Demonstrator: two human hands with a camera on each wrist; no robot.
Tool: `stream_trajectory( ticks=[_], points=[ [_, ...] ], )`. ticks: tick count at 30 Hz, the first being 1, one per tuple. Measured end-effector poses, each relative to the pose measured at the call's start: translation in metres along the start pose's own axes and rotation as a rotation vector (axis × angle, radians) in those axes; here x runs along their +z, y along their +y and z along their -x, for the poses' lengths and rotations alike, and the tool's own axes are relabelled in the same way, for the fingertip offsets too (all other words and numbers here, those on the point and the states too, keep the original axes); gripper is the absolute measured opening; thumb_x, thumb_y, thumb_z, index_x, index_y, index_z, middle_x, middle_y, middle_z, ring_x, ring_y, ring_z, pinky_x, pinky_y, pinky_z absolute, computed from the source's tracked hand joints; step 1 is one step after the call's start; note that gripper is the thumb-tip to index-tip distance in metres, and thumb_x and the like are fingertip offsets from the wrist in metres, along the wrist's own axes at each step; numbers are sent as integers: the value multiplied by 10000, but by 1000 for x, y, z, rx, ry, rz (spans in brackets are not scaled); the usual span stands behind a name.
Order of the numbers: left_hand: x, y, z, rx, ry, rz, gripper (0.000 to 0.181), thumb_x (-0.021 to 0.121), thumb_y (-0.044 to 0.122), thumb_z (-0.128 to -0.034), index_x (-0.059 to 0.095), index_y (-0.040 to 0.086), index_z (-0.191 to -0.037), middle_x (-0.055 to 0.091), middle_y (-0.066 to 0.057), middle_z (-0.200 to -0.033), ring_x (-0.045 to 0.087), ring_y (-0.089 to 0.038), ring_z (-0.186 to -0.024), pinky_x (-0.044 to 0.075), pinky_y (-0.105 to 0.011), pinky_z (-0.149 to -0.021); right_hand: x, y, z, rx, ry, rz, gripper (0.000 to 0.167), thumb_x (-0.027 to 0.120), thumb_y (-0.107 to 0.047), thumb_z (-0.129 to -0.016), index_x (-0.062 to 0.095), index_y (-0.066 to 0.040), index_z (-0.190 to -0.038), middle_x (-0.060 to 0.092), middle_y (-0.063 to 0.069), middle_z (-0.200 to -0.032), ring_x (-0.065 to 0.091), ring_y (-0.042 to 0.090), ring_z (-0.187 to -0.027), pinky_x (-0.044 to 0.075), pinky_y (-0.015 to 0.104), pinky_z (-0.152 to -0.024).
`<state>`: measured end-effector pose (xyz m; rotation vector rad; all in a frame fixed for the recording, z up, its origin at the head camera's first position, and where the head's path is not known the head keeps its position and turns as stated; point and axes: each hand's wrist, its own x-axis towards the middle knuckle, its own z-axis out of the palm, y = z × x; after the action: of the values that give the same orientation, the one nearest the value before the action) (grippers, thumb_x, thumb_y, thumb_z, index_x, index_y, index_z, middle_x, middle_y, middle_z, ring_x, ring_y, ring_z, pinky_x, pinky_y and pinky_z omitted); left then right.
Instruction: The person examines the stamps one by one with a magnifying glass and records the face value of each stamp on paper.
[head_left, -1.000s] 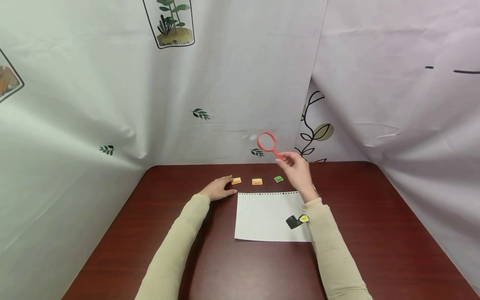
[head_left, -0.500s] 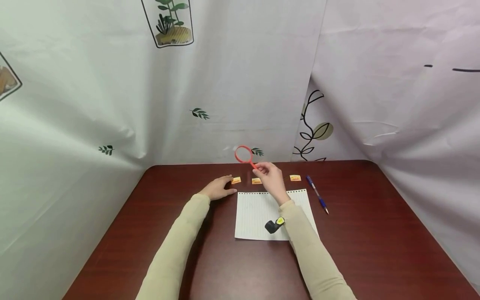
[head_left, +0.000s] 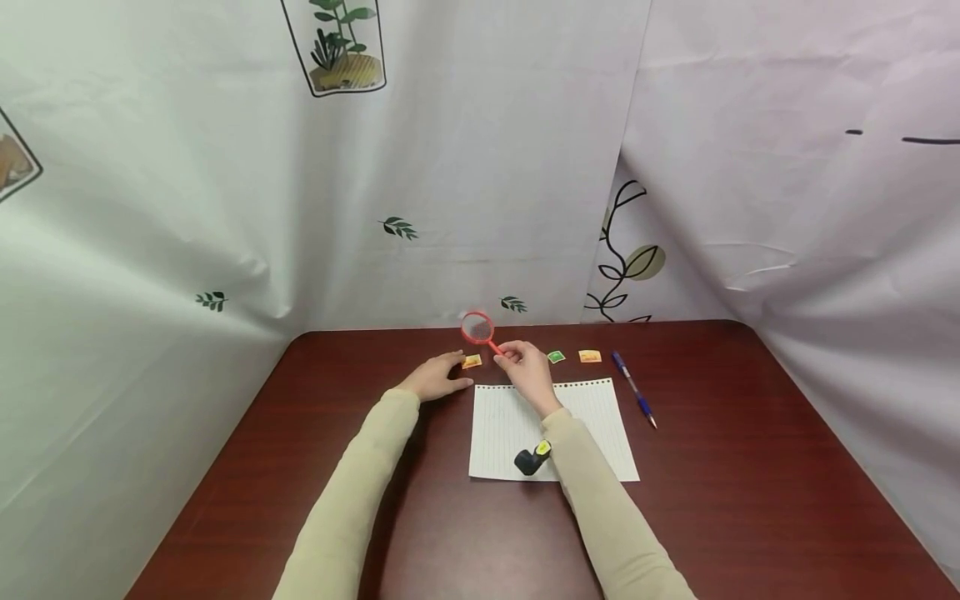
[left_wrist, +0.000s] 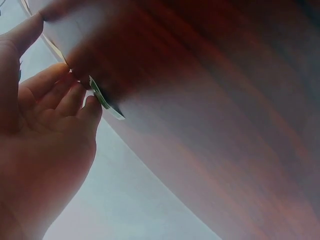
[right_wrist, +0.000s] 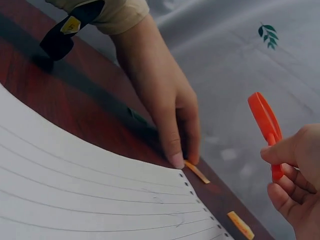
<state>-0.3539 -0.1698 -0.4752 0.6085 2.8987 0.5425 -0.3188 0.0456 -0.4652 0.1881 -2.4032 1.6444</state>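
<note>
My right hand [head_left: 528, 375] pinches the handle of a red magnifying glass [head_left: 477, 327], raised above the table's far edge. The right wrist view shows the magnifying glass [right_wrist: 265, 117] nearly edge-on, thumb and fingers round its handle. My left hand [head_left: 435, 379] rests on the table, its fingertips touching a small orange stamp [head_left: 472, 362]. In the left wrist view, a green-edged stamp [left_wrist: 104, 101] lies against that hand's little finger. Another orange stamp [right_wrist: 241, 225] shows in the right wrist view; my right hand covers it in the head view.
A lined sheet of paper [head_left: 498, 433] lies before the stamps, partly under my right forearm. A green stamp [head_left: 556, 357], an orange stamp [head_left: 590, 356] and a blue pen [head_left: 634, 389] lie to the right. Patterned white cloth [head_left: 480, 167] hangs behind the table.
My right hand has carried the magnifying glass left and down, from above the green stamp to near the leftmost orange one. The pen and right orange stamp came into view. The left hand stays put.
</note>
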Motion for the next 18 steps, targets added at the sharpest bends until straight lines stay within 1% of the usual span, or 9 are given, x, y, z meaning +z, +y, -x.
stream_trajectory(
  ticks=[5, 10, 14, 18],
  points=[
    [1, 1, 0, -13, -3, 9, 639, 656, 406, -976, 509, 22, -1465, 416, -164, -1560, 408, -317, -1427, 347, -487, -1146, 7, 5, 3, 22, -31, 19, 143, 747, -109, -920, 730, -12, -1024, 648, 58, -861, 574, 164, -779, 471, 253, -669],
    [0, 3, 2, -12, 4, 21, 647, 670, 389, -972, 496, 22, -1476, 443, -171, -1539, 418, -324, -1418, 353, -501, -1140, 11, 10, 7, 39, -52, 24, 130, 741, -100, -923, 724, -19, -1024, 639, 53, -848, 566, 176, -764, 466, 272, -655],
    [-1, 3, 2, 4, 17, 21, 631, 682, 367, -968, 503, 34, -1472, 507, -165, -1485, 471, -318, -1376, 381, -494, -1121, 14, 13, 9, 63, -57, 34, 117, 740, -93, -922, 723, -26, -1016, 633, 51, -844, 562, 173, -759, 467, 270, -653],
    [0, 3, 2, 17, 27, 22, 567, 697, 345, -962, 553, 47, -1422, 572, -148, -1407, 537, -301, -1304, 422, -476, -1087, 18, 18, 9, 75, -65, 35, 111, 742, -72, -915, 724, -15, -1008, 640, 59, -844, 572, 172, -755, 482, 266, -654]
  ],
)
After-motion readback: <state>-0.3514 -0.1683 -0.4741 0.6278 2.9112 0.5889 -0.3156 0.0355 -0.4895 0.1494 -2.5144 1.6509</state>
